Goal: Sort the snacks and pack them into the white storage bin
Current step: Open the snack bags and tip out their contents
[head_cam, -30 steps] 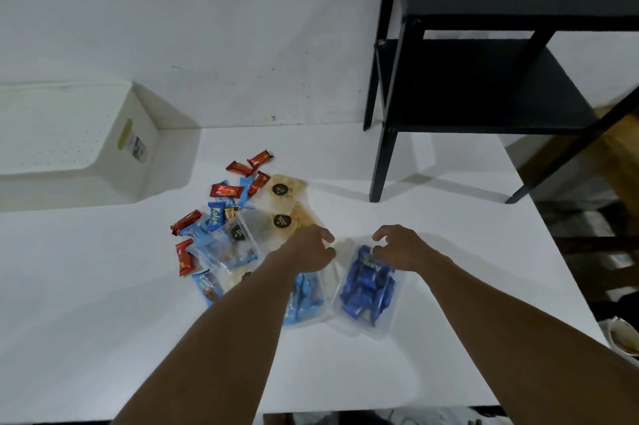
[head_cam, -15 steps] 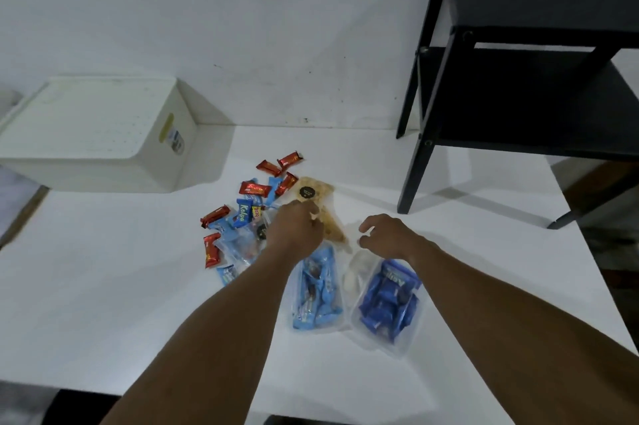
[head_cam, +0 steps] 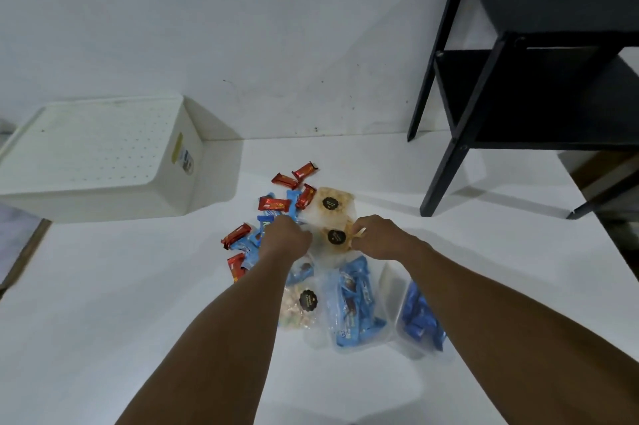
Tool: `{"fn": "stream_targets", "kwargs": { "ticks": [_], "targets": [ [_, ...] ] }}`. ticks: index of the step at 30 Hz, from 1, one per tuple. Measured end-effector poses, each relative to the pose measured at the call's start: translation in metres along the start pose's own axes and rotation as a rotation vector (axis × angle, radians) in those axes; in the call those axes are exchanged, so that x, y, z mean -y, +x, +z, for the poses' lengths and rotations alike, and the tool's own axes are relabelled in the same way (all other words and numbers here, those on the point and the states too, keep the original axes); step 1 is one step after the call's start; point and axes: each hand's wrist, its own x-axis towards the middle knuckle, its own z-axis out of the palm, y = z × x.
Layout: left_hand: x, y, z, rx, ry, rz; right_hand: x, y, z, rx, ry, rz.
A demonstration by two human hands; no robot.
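Six red bars [head_cam: 275, 205], three cracker bags [head_cam: 307, 307], two bags of blue snacks [head_cam: 352, 303]. Right hand [head_cam: 378, 238] pinches the middle cracker bag [head_cam: 337, 241]; left hand [head_cam: 285, 238] hides its grip. Loose blue packs [head_cam: 264, 227] half covered. White bin [head_cam: 103, 155] at ten o'clock.

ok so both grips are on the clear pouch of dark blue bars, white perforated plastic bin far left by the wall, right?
No. Head view: left grip and right grip hold the clear pouch of tan snacks with a round black sticker; the clear pouch of dark blue bars lies nearer the camera, in neither grip. The white perforated plastic bin is far left by the wall.
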Motion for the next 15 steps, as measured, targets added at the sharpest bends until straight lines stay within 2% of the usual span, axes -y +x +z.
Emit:
{"fn": "stream_targets", "kwargs": {
  "ticks": [6,10,15],
  "targets": [
    [0.018,0.016,0.006,0.095,-0.105,-0.073,0.011,0.003,0.012,-0.048,0.054,0.032],
    [0.021,0.016,0.013,0.021,-0.193,0.056,0.011,-0.001,0.025,-0.065,0.081,0.041],
    [0.000,0.020,-0.019,0.096,-0.339,0.244,0.022,-0.007,0.017,-0.173,0.146,0.025]
  ]
}}
